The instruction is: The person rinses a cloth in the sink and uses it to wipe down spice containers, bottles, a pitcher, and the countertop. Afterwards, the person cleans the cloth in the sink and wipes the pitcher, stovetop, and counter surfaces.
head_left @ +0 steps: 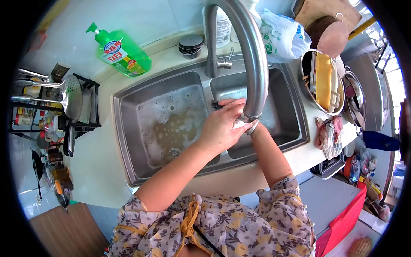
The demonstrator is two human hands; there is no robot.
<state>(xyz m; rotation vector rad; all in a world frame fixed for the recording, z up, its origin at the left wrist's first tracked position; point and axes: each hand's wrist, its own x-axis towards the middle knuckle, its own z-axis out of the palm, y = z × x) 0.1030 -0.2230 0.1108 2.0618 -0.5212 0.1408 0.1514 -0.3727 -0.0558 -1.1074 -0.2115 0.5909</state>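
Note:
My left hand (223, 125) is over the sink divider below the tap, its fingers curled and pressed close to my right hand. My right hand (251, 125) meets it under the spout and is largely hidden by the tap and the left hand. A small whitish patch (239, 124) shows between the hands; its kind cannot be made out. A dark, mesh-like scrubber (216, 105) pokes out beyond the left fingers. The steel tap (258, 64) arches over both hands. Foamy, cloudy water stands in the left basin (130, 124).
A green dish soap bottle (122, 53) is behind the left basin, near stacked dark lids (191, 45). Utensils hang on a rack (92, 126) at left. A pot (306, 68) with a yellow item, a plastic bag (282, 36) and a crumpled cloth (329, 137) are at right.

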